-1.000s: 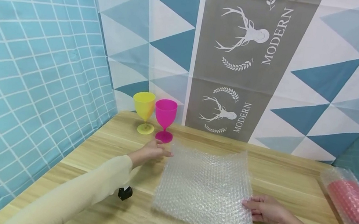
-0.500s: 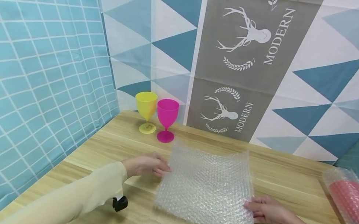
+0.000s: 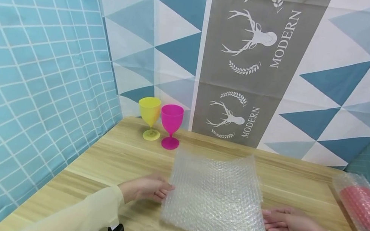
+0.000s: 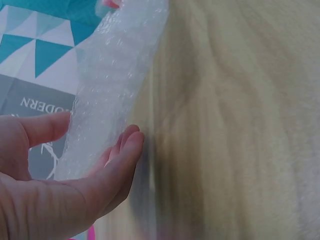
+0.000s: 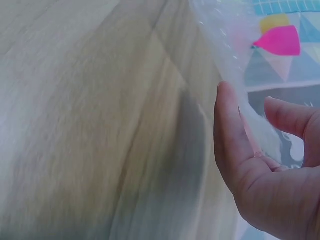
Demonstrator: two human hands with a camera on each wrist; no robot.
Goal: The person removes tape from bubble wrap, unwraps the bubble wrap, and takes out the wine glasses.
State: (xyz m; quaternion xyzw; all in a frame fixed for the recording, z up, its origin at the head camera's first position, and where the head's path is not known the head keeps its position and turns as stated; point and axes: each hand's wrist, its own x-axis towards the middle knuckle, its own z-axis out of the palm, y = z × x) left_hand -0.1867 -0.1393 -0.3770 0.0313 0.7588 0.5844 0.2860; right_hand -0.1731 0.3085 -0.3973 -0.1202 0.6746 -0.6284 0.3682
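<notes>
A clear sheet of bubble wrap point(image 3: 213, 195) is spread over the wooden table, its near edge slightly raised. At its left edge is my left hand point(image 3: 149, 189); in the left wrist view the bubble wrap point(image 4: 112, 75) runs between the thumb and the fingers, with the thumb tip against its border. My right hand point(image 3: 290, 223) is at the right edge. In the right wrist view its fingers point(image 5: 227, 125) extend straight along the wrap point(image 5: 255, 117), and the thumb stands apart from them.
A yellow goblet point(image 3: 149, 111) and a magenta goblet point(image 3: 172, 118) stand upright at the back left of the table point(image 3: 125, 154). On the right lies a red item point(image 3: 364, 206) rolled in bubble wrap. Patterned cloth hangs behind, blue checked cloth on the left.
My left hand has come down along the wrap's left edge, from near the magenta goblet's base toward the middle. My right hand has shifted slightly right with the wrap's right edge.
</notes>
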